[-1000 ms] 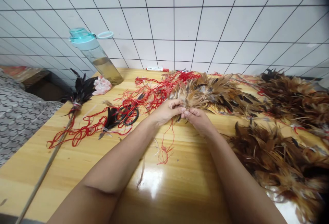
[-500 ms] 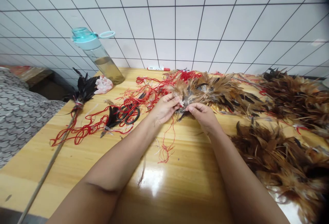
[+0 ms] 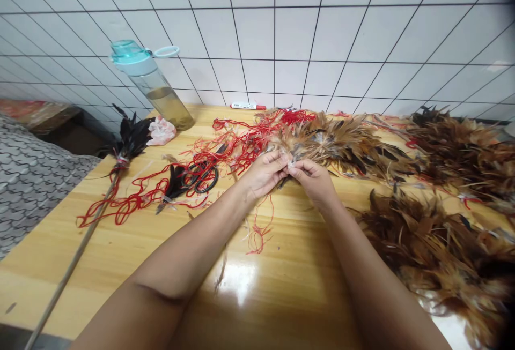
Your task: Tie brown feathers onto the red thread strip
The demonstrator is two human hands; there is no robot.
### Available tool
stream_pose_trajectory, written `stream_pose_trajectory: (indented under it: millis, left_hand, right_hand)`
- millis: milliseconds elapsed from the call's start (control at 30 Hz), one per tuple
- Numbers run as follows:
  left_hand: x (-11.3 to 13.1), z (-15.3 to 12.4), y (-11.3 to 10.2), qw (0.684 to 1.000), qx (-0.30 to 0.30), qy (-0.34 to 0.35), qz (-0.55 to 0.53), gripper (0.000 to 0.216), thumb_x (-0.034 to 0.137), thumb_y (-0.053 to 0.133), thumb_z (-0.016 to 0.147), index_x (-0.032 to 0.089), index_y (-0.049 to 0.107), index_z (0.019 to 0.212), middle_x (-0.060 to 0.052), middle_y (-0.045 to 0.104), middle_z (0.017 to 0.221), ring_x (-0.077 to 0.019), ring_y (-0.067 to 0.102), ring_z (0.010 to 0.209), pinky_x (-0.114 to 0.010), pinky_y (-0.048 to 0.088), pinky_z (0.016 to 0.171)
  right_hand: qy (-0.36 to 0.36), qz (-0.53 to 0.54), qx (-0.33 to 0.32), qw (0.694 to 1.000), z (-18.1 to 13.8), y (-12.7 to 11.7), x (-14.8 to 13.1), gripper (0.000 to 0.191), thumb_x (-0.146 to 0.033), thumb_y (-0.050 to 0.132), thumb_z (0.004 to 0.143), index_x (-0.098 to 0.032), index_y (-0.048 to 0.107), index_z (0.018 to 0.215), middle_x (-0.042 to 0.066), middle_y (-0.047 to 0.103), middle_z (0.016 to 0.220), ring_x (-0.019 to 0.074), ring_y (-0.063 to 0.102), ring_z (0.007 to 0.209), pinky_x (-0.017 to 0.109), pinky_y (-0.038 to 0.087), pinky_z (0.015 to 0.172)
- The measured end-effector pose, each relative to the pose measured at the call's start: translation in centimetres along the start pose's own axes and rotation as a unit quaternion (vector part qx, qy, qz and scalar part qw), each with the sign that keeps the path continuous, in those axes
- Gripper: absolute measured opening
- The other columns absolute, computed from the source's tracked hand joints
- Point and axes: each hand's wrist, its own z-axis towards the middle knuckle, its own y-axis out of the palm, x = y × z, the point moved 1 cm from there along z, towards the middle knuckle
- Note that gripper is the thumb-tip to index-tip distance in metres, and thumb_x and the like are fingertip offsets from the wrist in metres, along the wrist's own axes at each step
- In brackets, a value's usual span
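My left hand point(image 3: 266, 172) and my right hand point(image 3: 316, 180) meet at the middle of the table, fingertips pinched together. Between them is a small tuft of feathers point(image 3: 290, 164) with a whitish base; the fingers hide most of it. A dark feather tip pokes out below the fingers. Right behind my hands lies a long bundle of brown feathers point(image 3: 346, 143). Tangled red string point(image 3: 249, 141) spreads to the left of my hands, and a loose bit of it point(image 3: 260, 235) lies in front of them. Black-handled scissors point(image 3: 206, 178) rest in the string, beside a small black feather bunch point(image 3: 175, 181).
At left, a stick point(image 3: 76, 261) tipped with black feathers point(image 3: 132, 134) crosses the table's edge. A water bottle point(image 3: 167, 103), a crumpled pinkish-white wad point(image 3: 161, 131) and a red marker point(image 3: 248, 106) stand or lie near the tiled wall. Brown feather heaps point(image 3: 438, 243) fill the right side.
My fingertips have come closer together, with the right hand moving slightly left to meet the left at the tuft. Less of the tuft shows now.
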Motion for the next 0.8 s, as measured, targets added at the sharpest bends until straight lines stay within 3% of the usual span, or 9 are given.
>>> stream_pose_trajectory:
  millis: [367,633,800]
  left_hand:
    - [0.3,0.4,-0.4,0.996,0.011,0.054,0.07,0.032,0.029,0.084,0.059,0.013,0.058,0.069,0.004,0.057,0.063,-0.0047,0.052,0.059,-0.018,0.042,0.061]
    - [-0.2,0.3,-1.0,0.967,0.022,0.09,0.237,0.028,0.035,0.078,0.066,0.012,0.062,0.071,0.001,0.062,0.07,-0.0084,0.055,0.068,-0.023,0.043,0.07]
    - [-0.2,0.2,-0.6,0.975,-0.004,0.077,0.211,0.027,0.035,0.078,0.066,0.013,0.063,0.072,0.001,0.062,0.07,-0.009,0.056,0.068,-0.024,0.044,0.072]
  right_hand:
    - [0.032,0.046,0.024,0.998,0.1,0.0,-0.4,0.023,-0.04,0.068,0.071,-0.02,0.065,0.081,0.003,0.067,0.077,0.0157,0.059,0.072,0.031,0.048,0.074]
    - [-0.026,-0.077,-0.001,0.997,0.1,-0.4,-0.5,0.014,-0.032,0.063,0.075,-0.02,0.07,0.074,0.001,0.058,0.072,0.0155,0.054,0.072,0.03,0.044,0.072]
    - [-0.025,-0.052,-0.011,0.998,0.3,-0.5,-0.5,0.015,-0.033,0.061,0.075,-0.02,0.067,0.07,0.002,0.059,0.073,0.0162,0.055,0.076,0.03,0.043,0.076]
